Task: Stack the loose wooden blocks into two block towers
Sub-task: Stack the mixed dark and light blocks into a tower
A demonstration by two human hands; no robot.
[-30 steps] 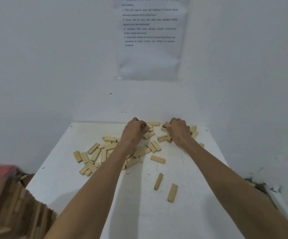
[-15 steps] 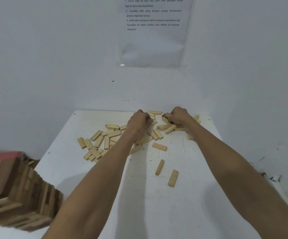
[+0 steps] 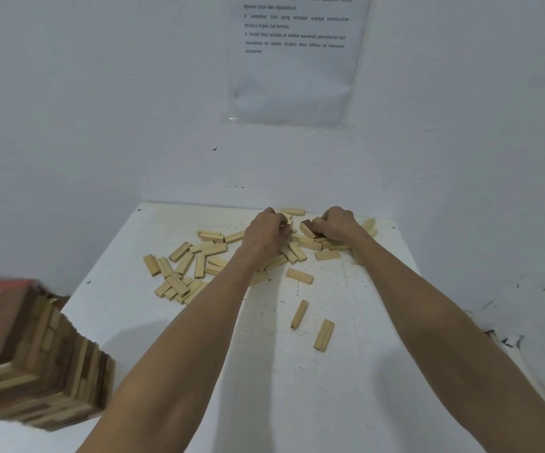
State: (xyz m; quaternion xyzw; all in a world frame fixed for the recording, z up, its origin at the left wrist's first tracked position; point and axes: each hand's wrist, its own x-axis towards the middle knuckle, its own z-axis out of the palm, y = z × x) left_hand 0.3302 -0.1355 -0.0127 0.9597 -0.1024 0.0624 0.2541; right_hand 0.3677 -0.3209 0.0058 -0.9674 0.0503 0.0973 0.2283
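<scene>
The loose wooden blocks [image 3: 199, 256] lie scattered across the far half of the white bench [image 3: 297, 387], thickest toward its far edge. Both hands reach into that heap. The left hand [image 3: 266, 233] has its fingers curled round a pale block [image 3: 286, 220] close to the far edge. The right hand [image 3: 338, 223] grips a tilted block [image 3: 307, 229] just beside it. Two stray blocks [image 3: 324, 335] lie apart near the bench's middle. A blurred stacked tower [image 3: 35, 354] stands at the near left corner.
</scene>
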